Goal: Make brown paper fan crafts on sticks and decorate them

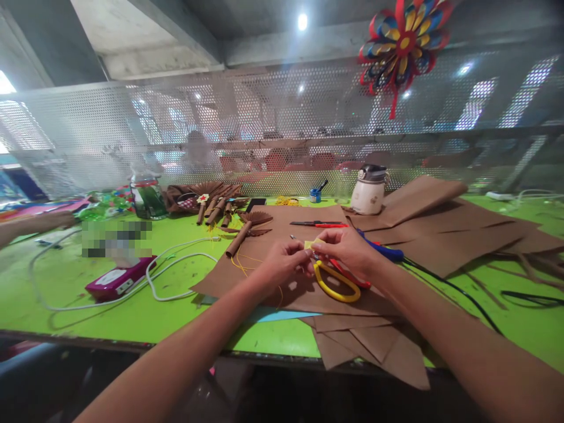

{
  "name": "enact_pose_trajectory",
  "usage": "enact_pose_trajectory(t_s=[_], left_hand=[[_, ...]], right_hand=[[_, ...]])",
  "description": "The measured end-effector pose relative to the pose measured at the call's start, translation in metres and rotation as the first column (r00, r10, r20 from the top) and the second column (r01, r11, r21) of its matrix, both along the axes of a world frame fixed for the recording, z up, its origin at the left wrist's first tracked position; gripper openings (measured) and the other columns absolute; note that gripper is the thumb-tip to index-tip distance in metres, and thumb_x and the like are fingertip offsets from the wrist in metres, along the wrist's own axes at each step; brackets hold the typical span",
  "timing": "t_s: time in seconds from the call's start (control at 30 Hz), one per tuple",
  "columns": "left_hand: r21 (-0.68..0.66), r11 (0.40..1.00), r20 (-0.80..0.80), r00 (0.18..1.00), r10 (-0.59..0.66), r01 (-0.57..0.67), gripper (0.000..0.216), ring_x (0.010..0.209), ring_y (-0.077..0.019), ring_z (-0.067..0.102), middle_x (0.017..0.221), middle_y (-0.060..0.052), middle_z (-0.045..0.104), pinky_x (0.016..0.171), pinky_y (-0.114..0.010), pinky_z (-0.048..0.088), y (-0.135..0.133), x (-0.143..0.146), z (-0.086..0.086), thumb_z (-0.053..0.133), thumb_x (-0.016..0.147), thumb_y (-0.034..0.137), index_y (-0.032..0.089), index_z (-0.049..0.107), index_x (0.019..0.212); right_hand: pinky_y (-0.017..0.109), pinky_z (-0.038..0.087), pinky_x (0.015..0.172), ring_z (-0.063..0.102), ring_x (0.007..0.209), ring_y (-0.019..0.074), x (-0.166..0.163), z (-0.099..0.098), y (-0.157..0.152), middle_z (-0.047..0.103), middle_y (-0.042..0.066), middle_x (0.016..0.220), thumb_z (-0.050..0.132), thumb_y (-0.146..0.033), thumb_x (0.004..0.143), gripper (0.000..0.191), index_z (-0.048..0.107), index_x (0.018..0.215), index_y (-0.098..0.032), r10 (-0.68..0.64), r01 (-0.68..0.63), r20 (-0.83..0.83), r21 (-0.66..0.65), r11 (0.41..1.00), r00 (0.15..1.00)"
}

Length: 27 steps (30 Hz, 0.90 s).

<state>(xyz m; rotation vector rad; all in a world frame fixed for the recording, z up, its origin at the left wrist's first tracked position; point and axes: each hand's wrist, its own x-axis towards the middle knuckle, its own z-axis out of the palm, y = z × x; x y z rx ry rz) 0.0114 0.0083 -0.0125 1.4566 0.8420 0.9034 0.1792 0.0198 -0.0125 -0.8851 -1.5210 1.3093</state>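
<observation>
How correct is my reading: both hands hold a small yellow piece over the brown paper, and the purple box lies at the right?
The side is wrong: in the head view, the purple box lies at the left. The rest stands: the left hand and right hand hold the small yellow piece over the brown paper.

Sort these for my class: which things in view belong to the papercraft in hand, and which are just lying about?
Probably the job:
- yellow piece, held
- yellow-handled scissors
- brown paper sheet beneath
- brown paper figure

Apparently lying about:
- purple socket box
- white cable
- white flask
</observation>
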Motion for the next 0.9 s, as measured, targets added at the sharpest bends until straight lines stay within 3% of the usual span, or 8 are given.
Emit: enact_pose_trajectory(t_s=[0.2, 0.37, 0.53, 0.67, 0.8, 0.9], left_hand=[[0.061, 0.997, -0.009, 0.999, -0.035, 0.036, 0.024, 0.055, -0.0103, 0.054, 0.06, -0.004, 0.061, 0.052, -0.021, 0.038, 0.001, -0.006, 0.002, 0.062, 0.074, 0.035, 0.012, 0.06, 0.069], [0.049, 0.993, 0.022, 0.994, -0.11, 0.109, 0.018, 0.053, -0.0094, 0.054, 0.059, -0.004, 0.062, 0.05, -0.02, 0.036, -0.002, -0.008, 0.004, 0.058, 0.075, 0.028, 0.012, 0.061, 0.069], [0.005, 0.995, 0.056, 0.994, -0.097, 0.097, 0.014, 0.053, -0.011, 0.055, 0.057, -0.005, 0.061, 0.052, -0.021, 0.038, -0.002, -0.008, 0.003, 0.058, 0.072, 0.024, 0.011, 0.06, 0.068], [-0.16, 0.972, 0.18, 0.973, -0.145, 0.175, 0.023, 0.054, -0.013, 0.057, 0.06, -0.008, 0.063, 0.051, -0.021, 0.04, 0.005, -0.011, 0.002, 0.05, 0.074, 0.028, 0.009, 0.061, 0.074], [-0.366, 0.878, 0.29, 0.934, -0.207, 0.308, 0.031, 0.056, -0.0146, 0.059, 0.064, -0.01, 0.063, 0.051, -0.021, 0.041, 0.011, -0.015, -0.001, 0.043, 0.076, 0.032, 0.007, 0.061, 0.077], [-0.416, 0.831, 0.295, 0.919, -0.26, 0.369, 0.029, 0.054, -0.0134, 0.058, 0.061, -0.008, 0.061, 0.05, -0.021, 0.041, 0.011, -0.017, -0.002, 0.044, 0.078, 0.033, 0.008, 0.059, 0.075]], right_hand=[[0.022, 0.036, 0.05, 0.046, 0.05, 0.0068, 0.0, 0.002, -0.002, 0.055, -0.002, 0.055, 0.071, -0.036, 0.065, 0.025, 0.06, 0.066, -0.013, 0.009, -0.009, 0.001, 0.03, 0.999, 1.0], [0.024, 0.042, 0.057, 0.054, 0.06, 0.0096, 0.006, 0.006, -0.001, 0.063, 0.003, 0.072, 0.07, -0.036, 0.067, 0.027, 0.063, 0.08, -0.013, 0.129, -0.129, -0.001, -0.025, 0.991, 0.992], [0.024, 0.041, 0.055, 0.051, 0.054, 0.0089, 0.008, 0.009, 0.0, 0.059, 0.0, 0.059, 0.071, -0.038, 0.065, 0.028, 0.063, 0.071, -0.012, 0.086, -0.094, 0.128, 0.053, 0.994, 0.988], [0.024, 0.041, 0.054, 0.05, 0.053, 0.0089, 0.006, 0.012, -0.001, 0.058, -0.001, 0.057, 0.07, -0.04, 0.065, 0.029, 0.063, 0.071, -0.012, 0.006, -0.027, 0.14, 0.144, 0.989, 0.99], [0.025, 0.042, 0.057, 0.051, 0.057, 0.0099, 0.008, 0.013, -0.002, 0.06, 0.0, 0.062, 0.068, -0.037, 0.068, 0.025, 0.064, 0.075, -0.013, 0.024, -0.049, 0.125, 0.199, 0.979, 0.992], [0.026, 0.044, 0.061, 0.054, 0.065, 0.0121, 0.009, 0.013, -0.004, 0.062, 0.002, 0.072, 0.066, -0.033, 0.071, 0.021, 0.065, 0.08, -0.015, 0.064, -0.104, 0.156, 0.269, 0.958, 0.986]])
